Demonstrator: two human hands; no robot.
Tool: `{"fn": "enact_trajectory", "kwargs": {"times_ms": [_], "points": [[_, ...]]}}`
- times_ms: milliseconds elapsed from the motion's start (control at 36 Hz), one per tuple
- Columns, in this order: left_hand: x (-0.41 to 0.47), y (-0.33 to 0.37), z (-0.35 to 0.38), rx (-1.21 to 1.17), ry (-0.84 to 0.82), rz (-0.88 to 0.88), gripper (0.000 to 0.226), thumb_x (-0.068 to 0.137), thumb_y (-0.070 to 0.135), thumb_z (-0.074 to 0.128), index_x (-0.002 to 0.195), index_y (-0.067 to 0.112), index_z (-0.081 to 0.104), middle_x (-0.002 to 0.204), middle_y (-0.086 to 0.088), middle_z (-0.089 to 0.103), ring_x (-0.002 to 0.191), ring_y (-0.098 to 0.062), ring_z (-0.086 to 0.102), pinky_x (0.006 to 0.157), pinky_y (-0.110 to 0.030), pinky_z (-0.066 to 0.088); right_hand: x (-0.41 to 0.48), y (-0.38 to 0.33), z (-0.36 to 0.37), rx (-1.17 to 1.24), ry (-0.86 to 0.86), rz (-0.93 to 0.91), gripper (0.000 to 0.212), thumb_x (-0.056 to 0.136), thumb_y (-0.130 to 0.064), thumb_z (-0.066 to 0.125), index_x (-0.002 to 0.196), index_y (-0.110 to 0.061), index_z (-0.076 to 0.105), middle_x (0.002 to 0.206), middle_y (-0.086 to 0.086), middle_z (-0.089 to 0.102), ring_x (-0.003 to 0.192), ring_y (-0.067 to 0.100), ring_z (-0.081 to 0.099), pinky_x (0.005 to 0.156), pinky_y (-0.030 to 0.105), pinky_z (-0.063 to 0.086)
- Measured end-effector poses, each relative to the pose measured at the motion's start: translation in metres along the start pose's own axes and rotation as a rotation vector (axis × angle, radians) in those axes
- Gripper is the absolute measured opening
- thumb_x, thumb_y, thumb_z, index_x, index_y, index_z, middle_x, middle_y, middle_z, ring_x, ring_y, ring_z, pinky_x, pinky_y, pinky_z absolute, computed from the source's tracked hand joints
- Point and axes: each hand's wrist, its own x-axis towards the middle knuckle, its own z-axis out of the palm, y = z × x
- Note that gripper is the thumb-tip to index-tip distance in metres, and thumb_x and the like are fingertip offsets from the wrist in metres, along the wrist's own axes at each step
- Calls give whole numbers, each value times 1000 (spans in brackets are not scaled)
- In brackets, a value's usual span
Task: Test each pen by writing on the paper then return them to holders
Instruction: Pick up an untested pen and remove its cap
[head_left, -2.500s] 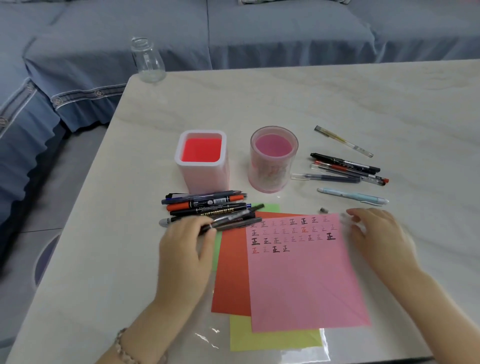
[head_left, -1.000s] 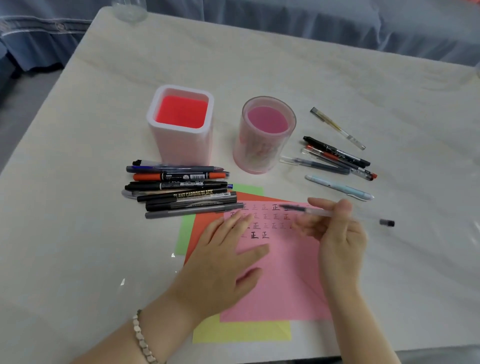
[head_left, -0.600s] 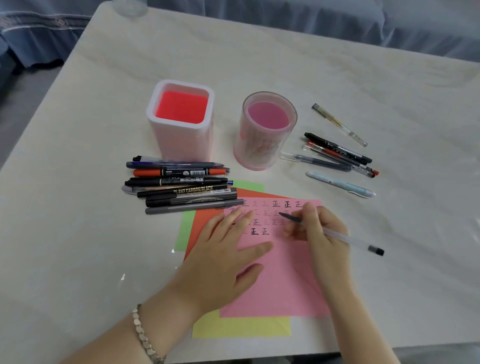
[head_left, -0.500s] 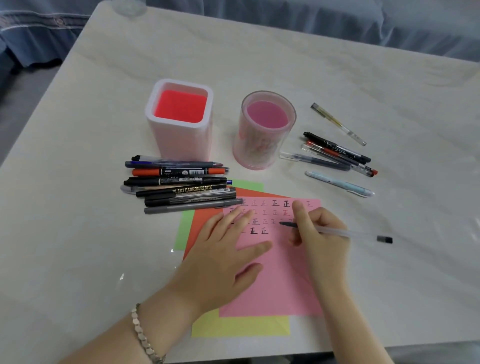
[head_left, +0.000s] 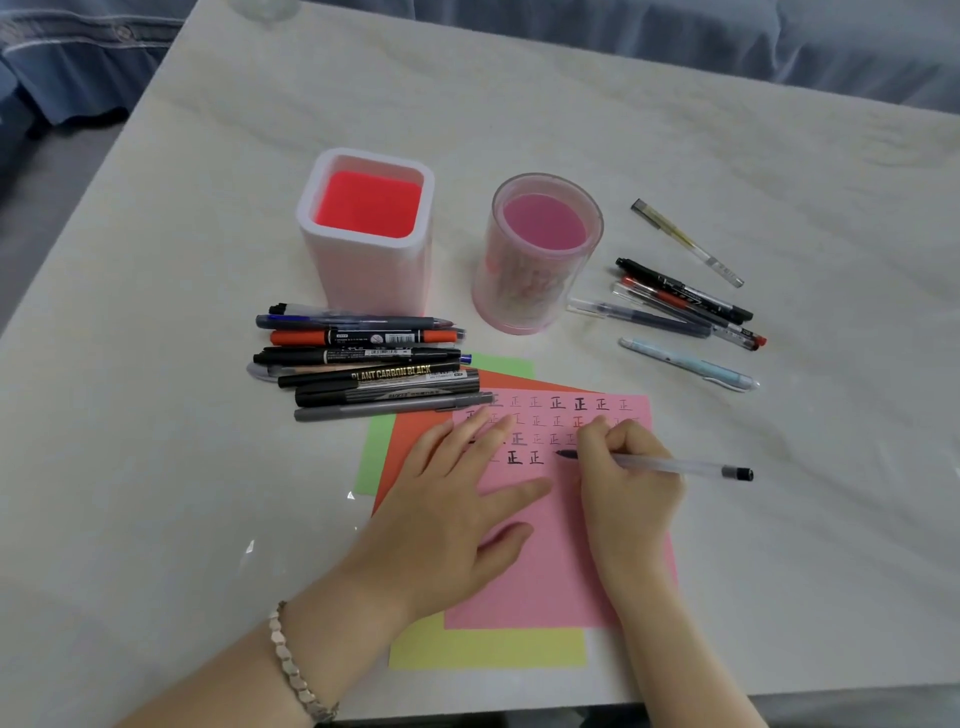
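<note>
Fingers (head_left: 600, 439) of the right hand (head_left: 631, 499) pinch a clear pen (head_left: 675, 466), its dark tip touching the pink paper (head_left: 561, 577). The left hand (head_left: 447, 525) lies flat and wide open on the paper's left part; a square holder (head_left: 371, 275) and a round holder (head_left: 524, 291) stand on its far side

We count: holders (head_left: 363, 275), two; paper sheets (head_left: 561, 571), four; pile of pens (head_left: 363, 356) at ten o'clock, about seven; loose pens (head_left: 685, 289) at two o'clock, five or six; held pen (head_left: 675, 466), one.

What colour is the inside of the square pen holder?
Bright red, inside a white shell, on the square pen holder. The head view shows it best.
</note>
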Motion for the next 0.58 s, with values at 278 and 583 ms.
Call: {"fn": "enact_trajectory", "kwargs": {"times_ms": [278, 583], "points": [[0, 0, -1, -11, 3, 0, 34, 87, 43, 46, 117, 38, 62, 139, -12, 47, 135, -27, 30, 107, -42, 22, 1, 4, 2, 3, 8, -68, 45, 82, -5, 60, 45, -14, 36, 39, -6, 33, 42, 7, 31, 43, 14, 27], [0, 1, -1, -17, 2, -6, 34, 87, 43, 46, 116, 38, 63, 139, -12, 47, 135, -27, 30, 108, -41, 22, 0, 6, 3, 45, 19, -108, 34, 71, -19, 53, 43, -20, 34, 37, -9, 37, 40, 4, 32, 43, 13, 26]]}}
